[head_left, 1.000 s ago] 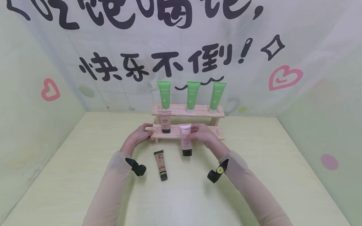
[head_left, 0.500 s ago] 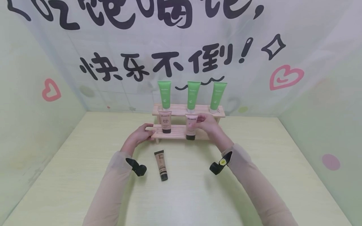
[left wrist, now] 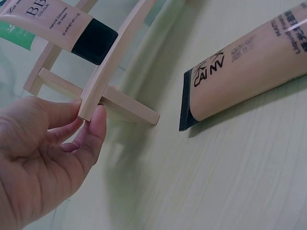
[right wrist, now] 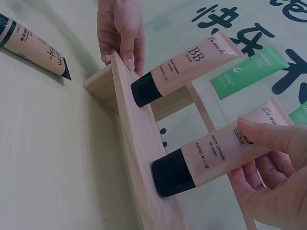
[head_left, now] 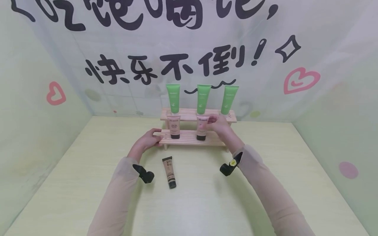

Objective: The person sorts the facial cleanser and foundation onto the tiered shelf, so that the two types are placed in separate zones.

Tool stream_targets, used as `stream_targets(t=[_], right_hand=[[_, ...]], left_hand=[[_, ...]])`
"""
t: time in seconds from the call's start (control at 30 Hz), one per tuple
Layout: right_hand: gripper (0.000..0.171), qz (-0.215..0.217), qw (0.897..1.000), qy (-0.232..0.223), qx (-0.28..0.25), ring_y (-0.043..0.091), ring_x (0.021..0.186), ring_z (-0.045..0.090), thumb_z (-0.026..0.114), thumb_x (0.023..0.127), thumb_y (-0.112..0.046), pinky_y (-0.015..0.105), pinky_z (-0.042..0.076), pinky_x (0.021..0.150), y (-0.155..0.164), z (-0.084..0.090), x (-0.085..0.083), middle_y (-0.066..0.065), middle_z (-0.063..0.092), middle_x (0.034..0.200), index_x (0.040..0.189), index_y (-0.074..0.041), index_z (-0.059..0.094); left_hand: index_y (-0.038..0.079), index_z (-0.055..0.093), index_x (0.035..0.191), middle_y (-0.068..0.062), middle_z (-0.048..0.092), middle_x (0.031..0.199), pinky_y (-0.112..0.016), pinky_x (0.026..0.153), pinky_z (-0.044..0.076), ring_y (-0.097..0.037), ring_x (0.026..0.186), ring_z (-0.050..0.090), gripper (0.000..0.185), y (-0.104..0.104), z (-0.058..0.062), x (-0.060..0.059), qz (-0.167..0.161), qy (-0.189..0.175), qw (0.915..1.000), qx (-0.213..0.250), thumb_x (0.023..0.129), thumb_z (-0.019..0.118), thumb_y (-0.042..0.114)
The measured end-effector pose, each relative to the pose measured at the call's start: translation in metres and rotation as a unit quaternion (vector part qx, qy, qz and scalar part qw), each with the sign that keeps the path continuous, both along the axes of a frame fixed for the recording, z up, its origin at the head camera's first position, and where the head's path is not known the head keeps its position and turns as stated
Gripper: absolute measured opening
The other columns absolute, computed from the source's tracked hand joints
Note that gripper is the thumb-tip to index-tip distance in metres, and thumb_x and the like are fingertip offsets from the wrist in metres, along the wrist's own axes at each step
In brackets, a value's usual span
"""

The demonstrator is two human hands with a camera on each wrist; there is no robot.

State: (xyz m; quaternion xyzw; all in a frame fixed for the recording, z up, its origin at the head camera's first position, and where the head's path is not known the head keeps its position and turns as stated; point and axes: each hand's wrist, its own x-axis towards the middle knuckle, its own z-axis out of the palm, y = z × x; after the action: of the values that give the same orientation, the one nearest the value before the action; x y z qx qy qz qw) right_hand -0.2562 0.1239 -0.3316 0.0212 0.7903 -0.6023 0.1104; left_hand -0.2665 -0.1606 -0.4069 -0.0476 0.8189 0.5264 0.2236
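Note:
My right hand [head_left: 220,126] pinches a pink BB cream tube [right wrist: 216,151] between thumb and fingers. Its black cap is down, right at the lower shelf of the wooden rack [head_left: 189,141]. With thumb and fingertips my left hand [left wrist: 53,143] grips the left end of that same shelf. Another pink BB cream tube [head_left: 175,126] stands upright on its cap toward the shelf's left. On the table in front lies a tan tube with a black cap [head_left: 169,172], its crimped end toward the rack.
Three green tubes, left [head_left: 173,98], middle [head_left: 203,98] and right [head_left: 229,98], stand along the rack's upper shelf. Behind it rises a wall [head_left: 133,98] with black lettering. The pale table [head_left: 200,203] spreads out in front, between side walls.
My right hand has carried the pink BB cream tube up and back, from in front of the rack to the lower shelf. The left hand keeps its grip on the shelf end.

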Motion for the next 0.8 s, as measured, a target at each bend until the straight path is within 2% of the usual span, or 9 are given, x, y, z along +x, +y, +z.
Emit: stream_targets(t=[0.17,0.37,0.63,0.8], right_hand=[[0.046,-0.006,1.0,-0.001,-0.003,0.023,0.105,0.056,0.07,0.076,0.0,0.037,0.042,0.103,0.0014,-0.0033,-0.0045,0.018,0.058,0.121,0.12,0.001,0.055],[0.049,0.001,1.0,0.0,-0.004,0.025,0.111,0.054,0.07,0.077,0.0,0.036,0.039,0.106,0.003,-0.0061,-0.0073,0.018,0.056,0.124,0.122,0.001,0.053],[0.043,0.014,1.0,0.017,-0.002,0.014,0.091,0.056,0.07,0.076,0.0,0.034,0.044,0.099,0.0048,-0.0088,-0.007,0.007,0.062,0.102,0.116,0.003,0.055],[0.047,0.026,1.0,0.018,-0.004,0.02,0.101,0.058,0.069,0.076,0.002,0.036,0.041,0.103,0.0052,-0.0097,-0.0054,0.016,0.061,0.117,0.12,0.0,0.054]], left_hand=[[0.007,0.023,0.146,-0.024,0.047,0.133,-0.027,0.082,0.052,-0.009,0.078,0.058,0.05,0.001,0.0002,-0.0005,0.001,-0.002,1.0,0.002,0.1,0.041,0.014],[0.007,0.023,0.146,-0.024,0.047,0.133,-0.027,0.082,0.051,-0.009,0.078,0.058,0.05,0.0016,-0.0002,-0.0016,0.002,-0.003,1.0,0.002,0.1,0.041,0.014],[0.007,0.023,0.146,-0.025,0.047,0.132,-0.027,0.082,0.051,-0.009,0.077,0.057,0.05,0.0021,0.0004,-0.0008,0.002,-0.002,1.0,0.0,0.1,0.041,0.014],[0.007,0.022,0.146,-0.025,0.047,0.132,-0.026,0.08,0.051,-0.008,0.075,0.057,0.05,0.0017,-0.0003,-0.0002,0.001,-0.002,1.0,0.002,0.1,0.04,0.014]])
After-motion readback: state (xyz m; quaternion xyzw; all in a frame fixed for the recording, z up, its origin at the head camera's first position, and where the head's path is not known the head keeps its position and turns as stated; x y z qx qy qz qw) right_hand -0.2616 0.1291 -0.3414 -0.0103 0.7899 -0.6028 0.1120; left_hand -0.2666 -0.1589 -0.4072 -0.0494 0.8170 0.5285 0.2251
